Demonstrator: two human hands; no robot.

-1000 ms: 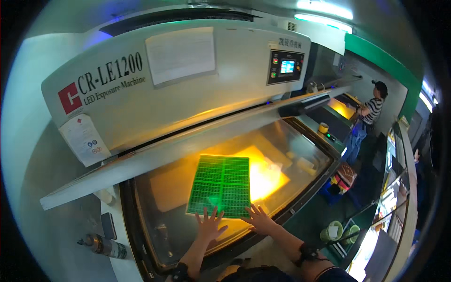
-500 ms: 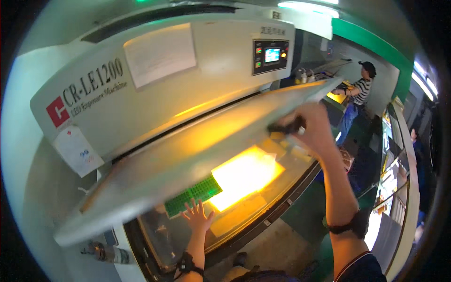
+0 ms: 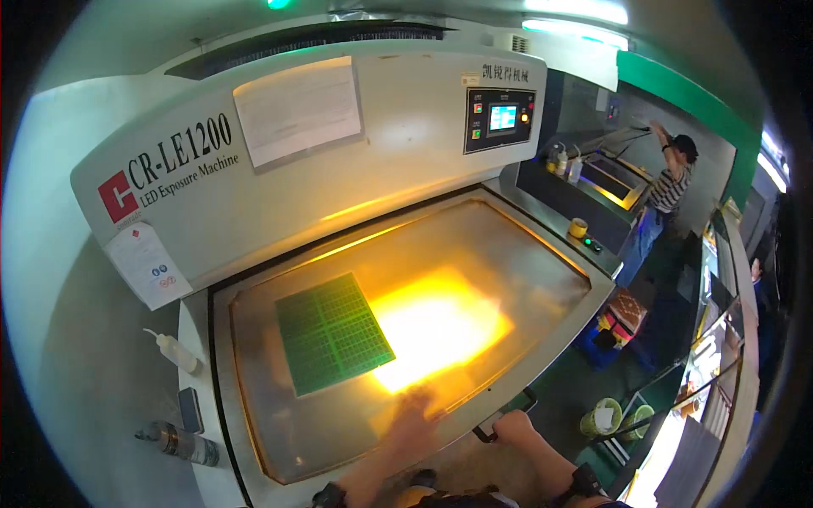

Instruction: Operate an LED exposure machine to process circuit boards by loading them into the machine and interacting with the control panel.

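Note:
A green gridded circuit panel [image 3: 333, 332] lies flat under the glass lid [image 3: 474, 245] of a large pale exposure machine, left of a bright yellow glow. The lid is down in its frame. My right hand [image 3: 513, 426] is closed around the black lid handle [image 3: 489, 433] at the front edge. Blurred by motion, my left hand [image 3: 413, 421] rests flat on the glass near the front, holding nothing.
A white squeeze bottle [image 3: 174, 349], a dark phone-like device [image 3: 190, 409] and a metal can [image 3: 182, 443] sit on the machine's left ledge. A control panel [image 3: 500, 119] faces me at the upper right. Another person [image 3: 669, 182] works at a second machine beyond. Green buckets [image 3: 603, 416] stand on the floor.
Both hands were on the green panel with the lid raised. My right hand then pulled the lid down by its handle; it now lies shut, my left hand on top of it.

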